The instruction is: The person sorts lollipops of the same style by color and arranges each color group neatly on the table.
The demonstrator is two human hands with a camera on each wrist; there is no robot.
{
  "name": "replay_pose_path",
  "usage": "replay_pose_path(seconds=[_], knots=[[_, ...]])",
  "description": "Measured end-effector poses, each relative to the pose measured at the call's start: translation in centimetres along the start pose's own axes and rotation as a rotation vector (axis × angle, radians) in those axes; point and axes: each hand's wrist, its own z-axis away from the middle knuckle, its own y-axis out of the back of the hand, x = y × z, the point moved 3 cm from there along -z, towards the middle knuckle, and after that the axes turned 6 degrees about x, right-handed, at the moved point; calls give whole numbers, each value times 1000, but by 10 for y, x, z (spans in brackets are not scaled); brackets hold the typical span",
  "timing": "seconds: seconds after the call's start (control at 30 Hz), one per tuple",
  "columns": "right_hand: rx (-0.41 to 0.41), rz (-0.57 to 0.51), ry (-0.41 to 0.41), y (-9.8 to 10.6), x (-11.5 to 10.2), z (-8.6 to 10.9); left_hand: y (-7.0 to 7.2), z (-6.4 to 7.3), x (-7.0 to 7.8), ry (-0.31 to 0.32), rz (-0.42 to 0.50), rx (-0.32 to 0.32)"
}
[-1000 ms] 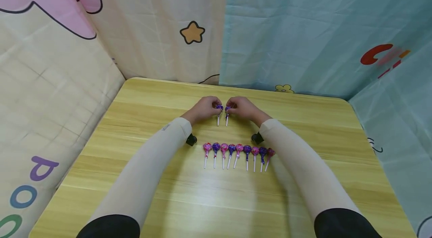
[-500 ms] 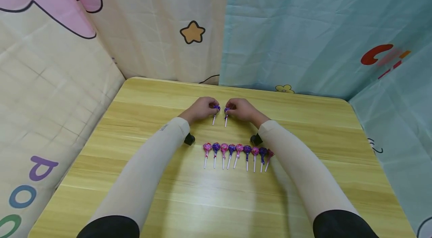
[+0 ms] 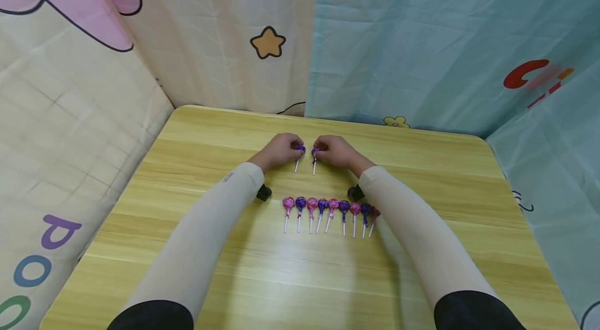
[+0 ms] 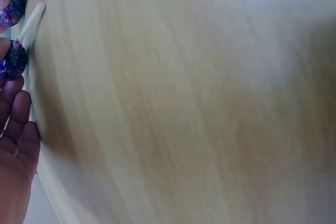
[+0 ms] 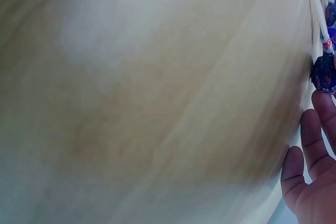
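Observation:
Near the far side of the table, my left hand [image 3: 279, 150] pinches a purple-wrapped lollipop [image 4: 14, 61] by its round head, its white stick pointing toward me. Just to the right, my right hand [image 3: 338, 150] holds a second purple lollipop [image 5: 324, 73] in the same way between thumb and fingers. A small gap separates the two lollipops. Closer to me, a row of several lollipops lies side by side, pink ones [image 3: 288, 203] alternating with purple ones [image 3: 300, 204]. The rightmost pink lollipop is partly covered by my right sleeve.
The wood-grain table [image 3: 290, 278] spreads under both arms. Printed curtains [image 3: 225, 17] hang behind its far edge and along both sides. A small black wrist camera [image 3: 264, 193] sits under my left wrist, another black one [image 3: 355, 193] under the right.
My left hand has shifted slightly left with its lollipop, widening the gap between the two. The right hand has barely moved, and the row lies as before.

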Motion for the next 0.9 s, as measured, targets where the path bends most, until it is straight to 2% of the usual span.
replay_pose_path(seconds=[0.27,0.9], knots=[[-12,-1,-7,-1,-1,0,-1,0,0,15,17,-15],[-29,-9,-34,2,-3,2,-1,1,2,24,18,-6]])
